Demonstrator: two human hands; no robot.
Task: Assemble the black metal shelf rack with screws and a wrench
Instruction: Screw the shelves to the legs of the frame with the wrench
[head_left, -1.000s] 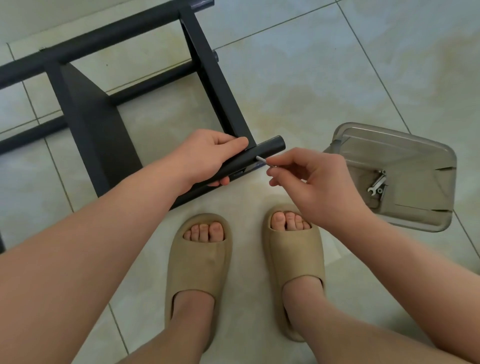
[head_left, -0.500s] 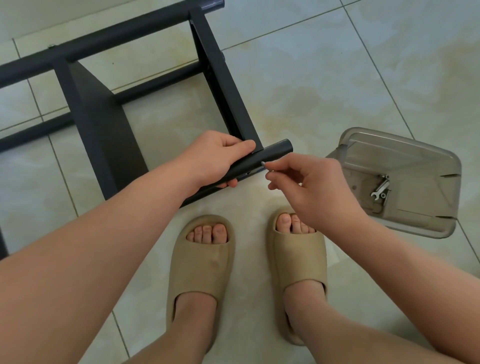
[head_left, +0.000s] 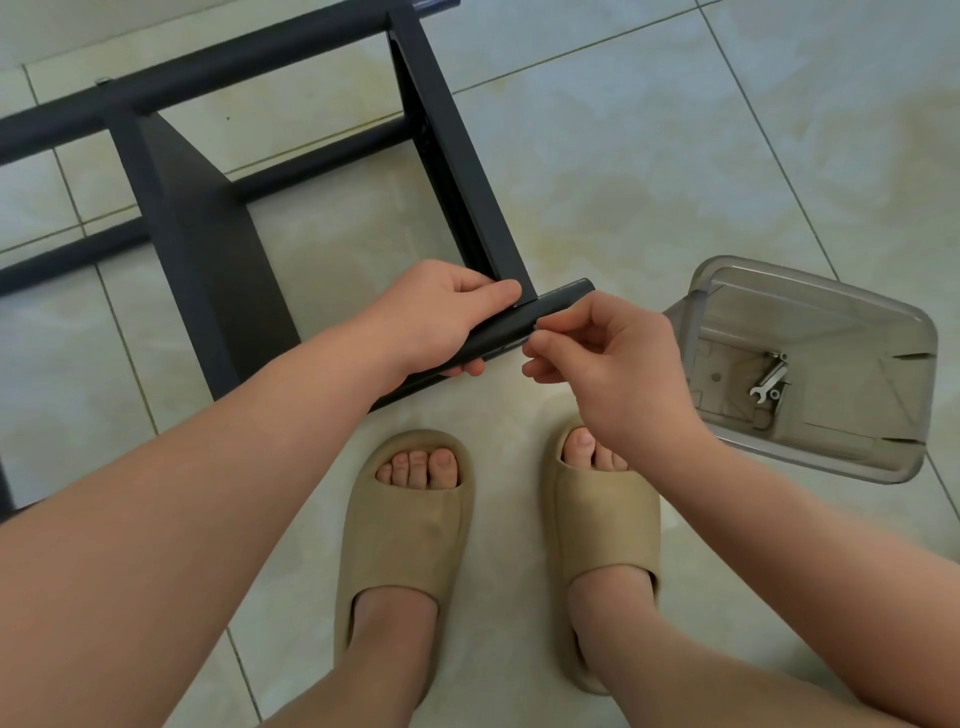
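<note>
The black metal shelf rack (head_left: 208, 249) lies on the tiled floor, its bars and panels spreading up and left. My left hand (head_left: 441, 317) grips the near black tube (head_left: 550, 304) of the rack where a flat cross bar (head_left: 467, 171) joins it. My right hand (head_left: 597, 358) pinches a small screw against the side of that tube, just under its free end; the screw itself is hidden by my fingertips. A small silver wrench (head_left: 769, 376) lies in a clear plastic tray (head_left: 810, 296) to the right.
My two feet in beige slides (head_left: 410, 525) stand just below the hands. The clear tray sits on the floor to the right of them, with a small washer or nut inside. Pale floor tiles stretch to the upper right.
My right hand has brought the screw from just off the tube in to the tube's side, so its silver shaft no longer shows. The left hand keeps its grip on the tube.
</note>
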